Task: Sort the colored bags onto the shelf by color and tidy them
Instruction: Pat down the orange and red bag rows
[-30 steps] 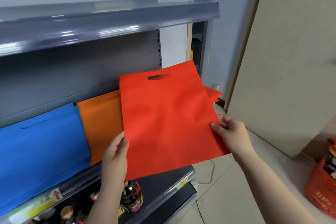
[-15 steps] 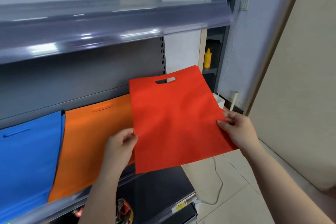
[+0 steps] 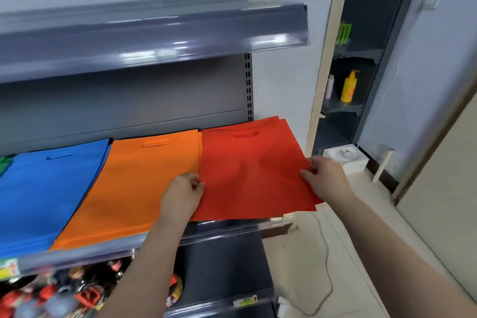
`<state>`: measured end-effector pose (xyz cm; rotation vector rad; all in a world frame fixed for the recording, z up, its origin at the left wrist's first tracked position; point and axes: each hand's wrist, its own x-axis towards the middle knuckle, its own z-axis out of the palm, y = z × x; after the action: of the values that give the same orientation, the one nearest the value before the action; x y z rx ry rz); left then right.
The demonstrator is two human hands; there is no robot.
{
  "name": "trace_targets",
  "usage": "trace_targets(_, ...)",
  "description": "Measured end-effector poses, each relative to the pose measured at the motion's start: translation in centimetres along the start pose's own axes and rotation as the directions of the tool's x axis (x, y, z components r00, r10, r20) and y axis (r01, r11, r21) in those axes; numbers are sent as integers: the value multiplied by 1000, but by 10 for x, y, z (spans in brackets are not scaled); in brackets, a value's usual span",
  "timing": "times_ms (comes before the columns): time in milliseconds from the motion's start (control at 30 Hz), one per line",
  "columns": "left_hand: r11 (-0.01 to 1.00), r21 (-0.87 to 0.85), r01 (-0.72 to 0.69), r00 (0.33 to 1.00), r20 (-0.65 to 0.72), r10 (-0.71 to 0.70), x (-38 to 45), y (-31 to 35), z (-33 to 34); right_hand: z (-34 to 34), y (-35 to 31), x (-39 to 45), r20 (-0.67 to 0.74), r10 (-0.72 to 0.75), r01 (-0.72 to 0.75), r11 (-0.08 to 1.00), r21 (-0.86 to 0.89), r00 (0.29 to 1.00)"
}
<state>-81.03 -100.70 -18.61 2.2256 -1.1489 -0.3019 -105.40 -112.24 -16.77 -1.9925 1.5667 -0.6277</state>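
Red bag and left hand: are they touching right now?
Touching. The head view shows the left hand pinching the red bag's left edge beside the orange bags.

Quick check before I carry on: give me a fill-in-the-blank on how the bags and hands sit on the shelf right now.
1. The red bags lie directly right of the ____ pile.
2. The left hand grips the red bags' ____ edge.
3. The right hand grips their ____ edge.
4. Left of the orange bags lie the ____ bags.

Missing words: orange; left; right; blue
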Motion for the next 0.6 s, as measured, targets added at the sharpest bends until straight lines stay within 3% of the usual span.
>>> trace_targets(200, 986, 157, 60, 996, -71, -49, -15, 22, 10, -3, 21, 23, 145, -49, 77, 978, -195, 988)
trace_targets(333, 978, 196, 67, 979, -200, -27, -35, 30, 3, -5, 15, 23, 99, -263, 281, 892, -353, 960)
trace_targets(467, 931, 327, 162, 959, -276, -70, -59, 21, -23, 4, -30, 14, 216, -544, 585, 753, -301, 811)
trace_targets(600, 898, 356, 257, 926, -356, -124, -90, -2, -72, 22, -98, -14, 330, -716, 787, 575, -223, 616)
